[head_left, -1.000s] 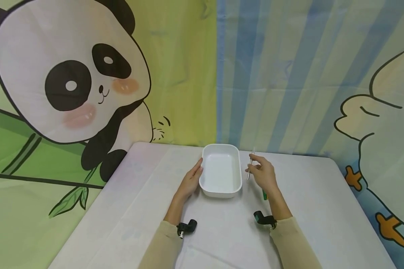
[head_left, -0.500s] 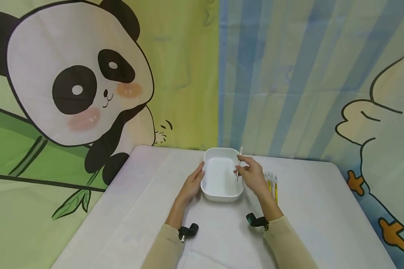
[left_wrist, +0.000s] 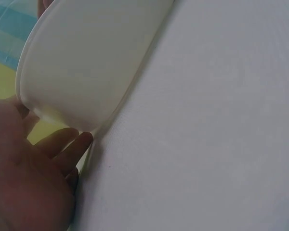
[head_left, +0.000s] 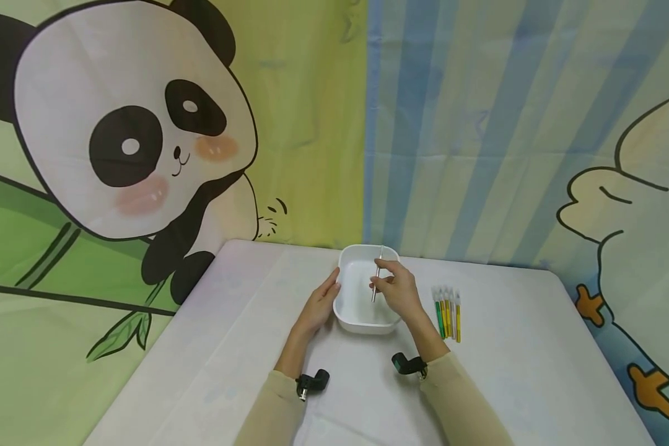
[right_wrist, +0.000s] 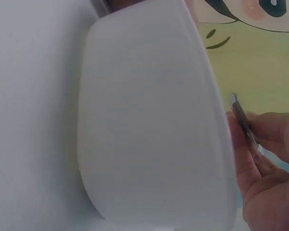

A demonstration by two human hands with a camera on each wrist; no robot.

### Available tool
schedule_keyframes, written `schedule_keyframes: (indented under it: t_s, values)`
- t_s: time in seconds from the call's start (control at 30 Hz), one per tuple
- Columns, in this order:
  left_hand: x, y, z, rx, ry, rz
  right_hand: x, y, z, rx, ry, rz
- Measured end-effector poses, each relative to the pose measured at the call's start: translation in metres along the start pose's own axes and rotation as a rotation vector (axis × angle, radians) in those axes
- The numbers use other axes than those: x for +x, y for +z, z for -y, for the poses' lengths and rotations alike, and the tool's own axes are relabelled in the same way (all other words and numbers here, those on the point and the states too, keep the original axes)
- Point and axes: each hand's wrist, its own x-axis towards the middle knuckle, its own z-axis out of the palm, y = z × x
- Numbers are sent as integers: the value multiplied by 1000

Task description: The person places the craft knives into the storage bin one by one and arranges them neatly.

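Observation:
A white rectangular plastic tub (head_left: 359, 316) stands on the table with its opening up. My left hand (head_left: 316, 308) rests against the tub's left side, fingers fairly straight along its wall and rim; the left wrist view shows the fingertips (left_wrist: 86, 138) right at the lower wall. Over the tub's opening, my right hand (head_left: 399, 291) pinches a slim silver pen-like tool (head_left: 375, 291) between thumb and fingers. Its upper end looks clear, and it stands nearly upright in the head view. From the right wrist, the tub's outer wall (right_wrist: 154, 120) covers much of the view.
Right of the tub, several similar slim tools (head_left: 448, 314) in green, yellow and silver lie side by side, with clear ends pointing away. A white cloth covers the table (head_left: 245, 347). Behind the far edge hangs a printed curtain (head_left: 306, 124) with a panda.
My right hand has carried the silver tool leftward from beside the tub to over its opening. The row of slim tools has come into view. My left hand stays at the tub.

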Motion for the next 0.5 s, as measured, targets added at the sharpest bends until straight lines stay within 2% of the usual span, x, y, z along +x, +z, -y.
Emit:
schedule_keyframes:
  t_s: [0.5]
  values:
    - [-1,-1,-2,6,-20,5,8,22,0,17,-1,-5]
